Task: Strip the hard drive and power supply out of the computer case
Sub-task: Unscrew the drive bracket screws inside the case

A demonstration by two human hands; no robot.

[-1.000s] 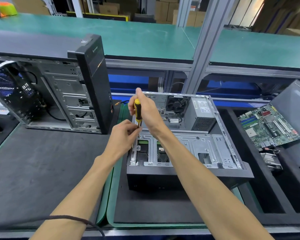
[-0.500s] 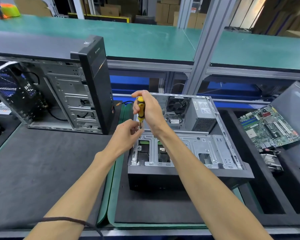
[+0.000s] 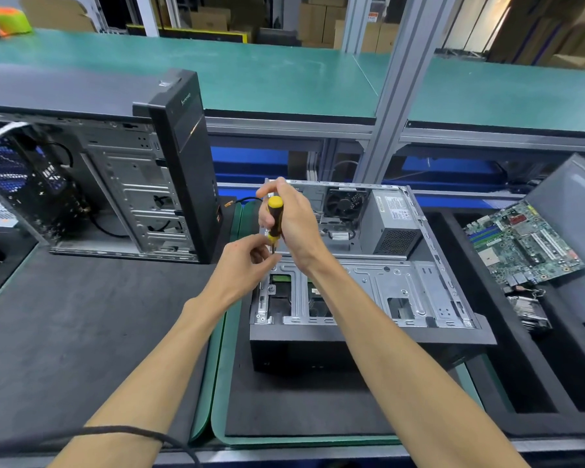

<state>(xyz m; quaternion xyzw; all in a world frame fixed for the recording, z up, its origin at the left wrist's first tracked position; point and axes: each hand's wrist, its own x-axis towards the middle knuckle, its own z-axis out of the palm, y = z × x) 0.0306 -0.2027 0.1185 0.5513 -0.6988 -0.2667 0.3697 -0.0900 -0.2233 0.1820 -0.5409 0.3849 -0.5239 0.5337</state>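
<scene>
Two hands: both up over the left rear of the drive cage, working together on one tool.
Right hand (image 3: 293,224): fingers wrapped round the handle of the screwdriver (image 3: 273,216), thumb side up, tool upright with tip pointing down (a grip that suits turning with downward pressure).
Left hand (image 3: 247,265): thumb and fingertips pinched together at the shaft near the tip, probably steadying the bit or catching a screw; no screw can be made out.
Computer case (image 3: 358,336): lies on its side, open face up, on the dark pad inside the green mat (image 3: 222,383), so everything inside is reachable from above.
Drive cage (image 3: 355,292): silver bracket across the near half of the case; tool tip sits at its far left corner.
Hard drive (image 3: 281,300): dark with a green edge, seen only through the cage's left openings, still inside the case.
Power supply (image 3: 390,222): grey box with vent grille in the far right corner, beside the fan (image 3: 343,202), still mounted, untouched.
Step (judgement): undoing a cage or drive screw; neither part is out, so early in the task.
Second tower (image 3: 122,184): upright at left, side open, well apart from the hands.
Motherboard (image 3: 524,241): loose in the tray at right, above a heatsink (image 3: 529,310).
Risk: small screw could drop into the chassis.
</scene>
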